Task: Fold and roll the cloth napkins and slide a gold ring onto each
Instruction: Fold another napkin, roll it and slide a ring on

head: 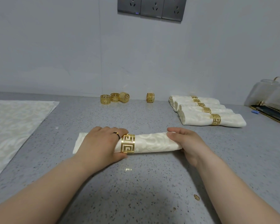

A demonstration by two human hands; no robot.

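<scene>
- A rolled napkin (152,143), cream with a woven pattern, lay crosswise on the speckled grey surface (136,183), about midway between its near and far edges.
- A gold ring (127,143) with a cut-out key pattern sat round the roll, left of its middle.
- The left hand (100,143) grasped the roll just left of the ring. Its fingers curled over the top and its thumb lay along the near side, touching the ring's edge.
- A thin black band (116,134) showed on one finger of that hand.
- The right hand (186,143) clasped the right end of the roll, with the fingers wrapped over the top and the thumb at the near side.
- The left end of the napkin stuck out flat past the left hand.
- Five finished napkins (194,109), each rolled and ringed, lay side by side toward the far right corner of the surface, well apart from the hands.
- Three loose rings (114,97) stood close together at the far edge against the wall (55,54). The rightmost was tilted against its neighbour.
- A single ring (150,97) stood on its side further right along that edge.
- A flat cloth (14,126) of the same pattern lay spread at the left edge.
- At the right edge stood clear containers (265,94) beside a dark tray (271,114) with a gold rim.
- Grey sockets (152,7) were set in the wall above.
</scene>
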